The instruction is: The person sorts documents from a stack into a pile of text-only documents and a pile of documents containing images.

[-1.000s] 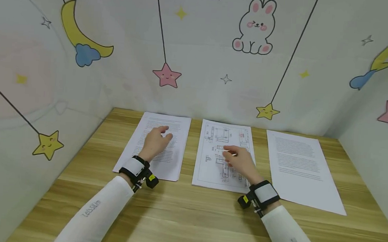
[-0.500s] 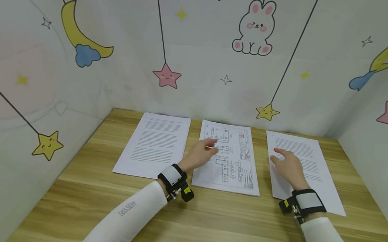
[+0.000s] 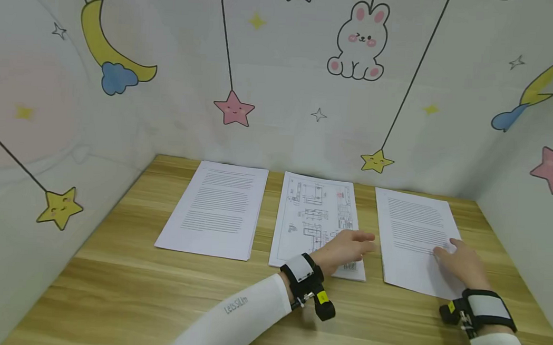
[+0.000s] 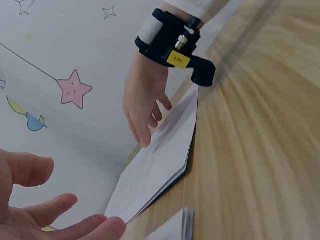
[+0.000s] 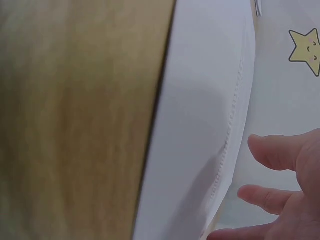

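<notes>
Three stacks of white paper lie on a wooden table. Printed text covers the left stack [image 3: 219,206] and the right stack [image 3: 408,267]; the middle stack [image 3: 293,247] carries technical drawings. My left hand [image 3: 343,250] hovers over the lower right part of the middle stack, fingers extended toward the right stack and holding nothing. My right hand [image 3: 463,263] is over the right edge of the right stack, thumb and fingers apart. In the right wrist view, the fingers of the right hand [image 5: 292,185] show no paper between them. Whether its fingertips touch the sheets I cannot tell.
The wooden table [image 3: 154,302] runs back to a pale curtain wall [image 3: 283,67] printed with stars, a moon and a rabbit. Side walls close in at left and right. Strapped on each wrist is a black camera band [image 3: 301,274].
Both hands have swept rightward: the left from the left stack across the middle one, the right from the middle stack to the far side of the right one. The stacks stay in place.
</notes>
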`<control>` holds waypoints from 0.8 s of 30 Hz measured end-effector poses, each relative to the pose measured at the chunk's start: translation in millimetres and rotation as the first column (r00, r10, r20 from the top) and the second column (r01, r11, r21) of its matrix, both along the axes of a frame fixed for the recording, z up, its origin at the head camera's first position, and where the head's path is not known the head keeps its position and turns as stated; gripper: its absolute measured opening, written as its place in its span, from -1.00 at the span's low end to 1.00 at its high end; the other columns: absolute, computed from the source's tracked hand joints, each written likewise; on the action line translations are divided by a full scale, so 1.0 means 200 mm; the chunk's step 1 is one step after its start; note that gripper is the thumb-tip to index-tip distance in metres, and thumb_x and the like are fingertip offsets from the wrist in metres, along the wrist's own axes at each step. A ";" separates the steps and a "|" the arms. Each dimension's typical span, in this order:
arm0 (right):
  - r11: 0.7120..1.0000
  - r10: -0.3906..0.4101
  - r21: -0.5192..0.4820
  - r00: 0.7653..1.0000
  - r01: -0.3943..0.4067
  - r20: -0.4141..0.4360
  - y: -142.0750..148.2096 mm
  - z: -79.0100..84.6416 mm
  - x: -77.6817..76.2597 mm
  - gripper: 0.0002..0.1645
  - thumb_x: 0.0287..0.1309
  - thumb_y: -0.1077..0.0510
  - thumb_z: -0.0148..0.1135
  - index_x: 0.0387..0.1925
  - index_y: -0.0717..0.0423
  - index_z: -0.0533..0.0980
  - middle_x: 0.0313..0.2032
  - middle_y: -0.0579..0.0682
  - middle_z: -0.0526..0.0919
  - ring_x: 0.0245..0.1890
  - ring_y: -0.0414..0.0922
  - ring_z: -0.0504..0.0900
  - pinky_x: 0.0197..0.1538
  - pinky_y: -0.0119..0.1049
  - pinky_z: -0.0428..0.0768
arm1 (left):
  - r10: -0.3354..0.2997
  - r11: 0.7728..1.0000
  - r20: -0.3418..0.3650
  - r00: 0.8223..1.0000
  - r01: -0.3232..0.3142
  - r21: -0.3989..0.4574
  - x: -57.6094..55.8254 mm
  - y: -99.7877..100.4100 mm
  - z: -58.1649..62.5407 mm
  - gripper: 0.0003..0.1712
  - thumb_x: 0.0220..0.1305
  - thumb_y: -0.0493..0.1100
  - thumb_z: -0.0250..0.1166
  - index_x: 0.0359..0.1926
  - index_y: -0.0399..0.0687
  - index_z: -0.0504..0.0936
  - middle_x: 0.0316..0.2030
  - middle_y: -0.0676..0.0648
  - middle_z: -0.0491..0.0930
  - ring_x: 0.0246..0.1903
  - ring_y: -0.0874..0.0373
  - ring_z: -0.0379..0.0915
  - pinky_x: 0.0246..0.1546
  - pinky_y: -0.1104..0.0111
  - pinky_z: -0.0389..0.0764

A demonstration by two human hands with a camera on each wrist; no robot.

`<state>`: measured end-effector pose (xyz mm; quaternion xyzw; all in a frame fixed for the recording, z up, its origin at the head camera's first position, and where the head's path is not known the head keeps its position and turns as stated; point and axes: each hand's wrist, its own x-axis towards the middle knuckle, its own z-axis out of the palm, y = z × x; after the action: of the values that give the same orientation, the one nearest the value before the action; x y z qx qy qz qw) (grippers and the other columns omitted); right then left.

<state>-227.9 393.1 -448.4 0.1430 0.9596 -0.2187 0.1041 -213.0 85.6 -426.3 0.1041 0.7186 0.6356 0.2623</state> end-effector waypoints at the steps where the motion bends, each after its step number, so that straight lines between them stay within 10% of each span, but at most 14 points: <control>1: 1.000 -0.008 0.011 1.000 0.008 0.008 0.01 -0.01 0.01 -0.07 0.40 -0.11 -0.09 0.38 0.63 -0.01 0.32 0.69 0.04 0.32 0.59 0.07 0.29 0.43 0.24 | 0.005 1.000 0.020 1.000 -0.005 0.016 0.01 0.04 -0.01 -0.48 0.38 -0.05 0.19 0.30 -0.09 0.50 0.14 -0.04 0.61 0.06 0.01 0.57 0.10 0.25 0.56; 4: 0.999 -0.030 0.025 0.999 0.029 0.033 0.04 -0.01 0.02 -0.04 0.38 -0.15 -0.07 0.39 0.60 -0.01 0.33 0.67 0.04 0.32 0.58 0.07 0.29 0.42 0.25 | 0.039 0.997 0.095 0.995 -0.045 0.062 0.02 0.14 -0.05 -0.46 0.34 -0.11 0.23 0.29 -0.19 0.50 -0.34 0.03 0.59 -0.37 0.17 0.48 -0.26 0.39 0.51; 7: 0.999 -0.049 0.022 0.998 0.048 0.048 0.05 0.00 0.04 -0.03 0.37 -0.17 -0.08 0.40 0.59 -0.02 0.34 0.67 0.03 0.33 0.58 0.06 0.30 0.42 0.24 | 0.075 0.989 0.154 0.985 -0.093 0.113 0.03 0.20 -0.08 -0.43 0.32 -0.19 0.23 0.32 -0.29 0.45 -0.35 0.07 0.53 -0.59 0.25 0.11 -0.48 0.46 0.23; 11: 0.997 -0.069 -0.013 0.996 0.070 0.052 0.04 0.04 0.04 -0.01 0.39 -0.19 -0.10 0.43 0.56 -0.08 0.36 0.66 -0.03 0.36 0.58 0.01 0.33 0.43 0.19 | 0.091 0.973 0.256 0.962 -0.141 0.185 0.01 0.23 -0.09 -0.37 0.31 -0.23 0.22 0.37 -0.32 0.36 0.25 -0.14 0.50 -0.21 0.19 0.49 -0.08 0.32 0.58; 14: 0.994 -0.097 -0.051 0.994 0.100 0.054 0.03 0.05 0.04 0.03 0.40 -0.21 -0.09 0.46 0.51 -0.15 0.40 0.63 -0.09 0.38 0.57 -0.04 0.34 0.45 0.14 | 0.105 0.956 0.338 0.935 -0.189 0.226 0.00 0.25 -0.09 -0.35 0.32 -0.23 0.23 0.39 -0.32 0.33 0.24 -0.25 0.44 0.18 -0.05 0.43 0.30 0.07 0.45; 24: 0.966 -0.234 -0.119 0.972 0.231 -0.014 0.04 0.03 0.03 -0.12 0.43 -0.09 -0.13 0.49 0.41 -0.10 0.43 0.57 -0.05 0.42 0.51 -0.02 0.37 0.39 0.15 | 0.185 0.930 0.427 0.885 -0.299 0.215 -0.03 0.29 -0.12 -0.44 0.28 -0.27 0.24 0.30 -0.25 0.42 -0.03 -0.25 0.53 -0.07 -0.04 0.52 0.11 0.09 0.60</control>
<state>-221.1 401.6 -442.8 0.2451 0.9232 -0.2870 0.0725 -219.8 143.4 -450.4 -0.0840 0.5619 0.7645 0.3044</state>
